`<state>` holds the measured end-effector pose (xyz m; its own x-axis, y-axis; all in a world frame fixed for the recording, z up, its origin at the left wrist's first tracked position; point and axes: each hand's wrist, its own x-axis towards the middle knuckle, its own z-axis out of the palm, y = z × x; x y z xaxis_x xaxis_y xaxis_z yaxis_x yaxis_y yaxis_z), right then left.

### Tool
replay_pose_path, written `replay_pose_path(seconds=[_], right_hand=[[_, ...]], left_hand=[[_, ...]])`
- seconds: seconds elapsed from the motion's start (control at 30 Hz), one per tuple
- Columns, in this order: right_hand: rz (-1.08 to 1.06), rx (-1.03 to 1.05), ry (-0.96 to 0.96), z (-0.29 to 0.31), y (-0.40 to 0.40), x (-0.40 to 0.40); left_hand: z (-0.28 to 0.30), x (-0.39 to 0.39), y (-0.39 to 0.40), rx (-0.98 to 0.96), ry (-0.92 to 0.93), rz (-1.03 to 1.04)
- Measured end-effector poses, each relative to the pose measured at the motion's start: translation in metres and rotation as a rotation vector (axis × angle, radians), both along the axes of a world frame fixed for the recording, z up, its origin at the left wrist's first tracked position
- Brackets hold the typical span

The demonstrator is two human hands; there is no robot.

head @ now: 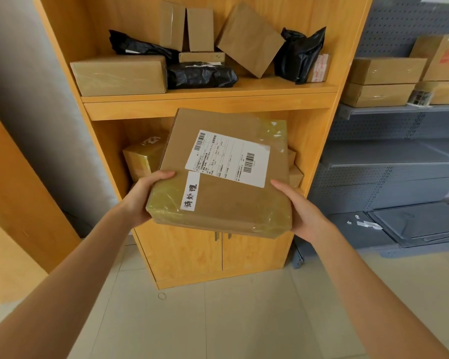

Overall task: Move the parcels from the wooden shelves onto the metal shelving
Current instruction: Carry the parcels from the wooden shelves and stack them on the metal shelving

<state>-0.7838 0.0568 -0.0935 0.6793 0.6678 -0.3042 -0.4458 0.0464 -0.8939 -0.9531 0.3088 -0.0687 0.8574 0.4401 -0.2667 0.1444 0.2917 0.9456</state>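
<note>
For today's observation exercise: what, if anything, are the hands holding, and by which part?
A cardboard box, held by its near corners: left hand at the left corner, right hand at the right.

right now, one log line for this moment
step: carry | item: labelled cardboard box | left hand: gripping | right hand: gripping | from: wooden shelves | to: metal shelving

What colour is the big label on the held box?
White with black print and barcodes, seen in the head view.

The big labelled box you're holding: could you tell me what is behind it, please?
Behind the labelled box, in the wooden shelf's lower compartment, a yellow-taped box shows at left and box corners at right. The rest is covered.
</note>
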Motion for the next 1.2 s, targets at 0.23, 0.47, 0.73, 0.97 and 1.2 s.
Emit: replay_pose_path(seconds=[0.23,0.47,0.73,0.97,1.2], right_hand=[[-0.152,0.045,0.113,-0.006,0.014,-0.022],[-0.186,0.181,0.185,-0.010,0.057,-0.065],[-0.190,-0.091,0.023,-0.009,0.046,-0.053],[-0.183,-0.187,-0.078,0.003,0.003,-0.007],[-0.121,-0.112,-0.123,-0.003,0.006,-0.011]], left_hand=[[-0.008,0.009,-0.010,0.034,-0.005,0.475],[-0.023,0.027,-0.086,-0.029,-0.010,0.228],[-0.032,0.020,-0.066,-0.133,-0.054,0.251],[-0.024,-0.005,-0.018,-0.016,0.003,0.163],[-0.025,-0.009,-0.013,-0.006,-0.015,0.071]])
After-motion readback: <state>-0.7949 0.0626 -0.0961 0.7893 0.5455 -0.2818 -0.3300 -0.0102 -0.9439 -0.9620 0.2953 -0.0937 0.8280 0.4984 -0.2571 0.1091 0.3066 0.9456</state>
